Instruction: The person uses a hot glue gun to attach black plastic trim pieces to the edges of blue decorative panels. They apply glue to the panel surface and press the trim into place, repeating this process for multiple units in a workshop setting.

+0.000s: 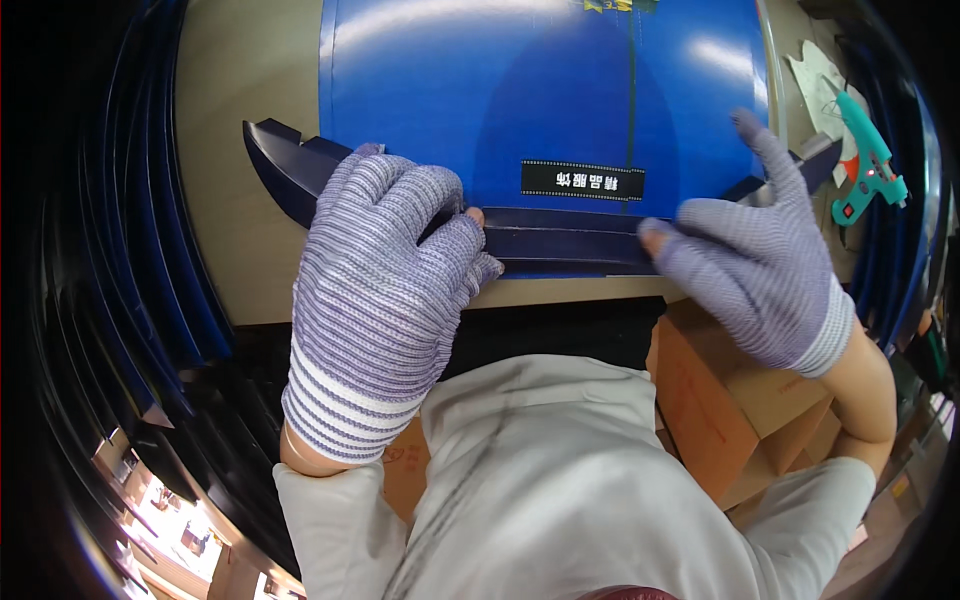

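Observation:
A glossy blue cardboard sheet (430, 100) with a black printed label (540, 180) lies on the table in front of me. Along its near edge runs a dark navy folded flap (565, 245), whose curved ends stick out to both sides. My left hand (380, 260), in a purple-and-white striped knit glove, bends its fingers around the flap's left part and pinches it. My right hand (760, 250), gloved the same way, is over the flap's right part with fingers spread; its bare thumb tip is at the flap's edge. Both gloves leave some fingertips bare.
A teal glue gun (868, 160) lies at the right by a torn whitish paper (815, 75). Blue-and-black sheets (140, 200) stand stacked along the left, with more at the far right. Below the grey-beige tabletop (220, 130) are open cardboard boxes (705, 410).

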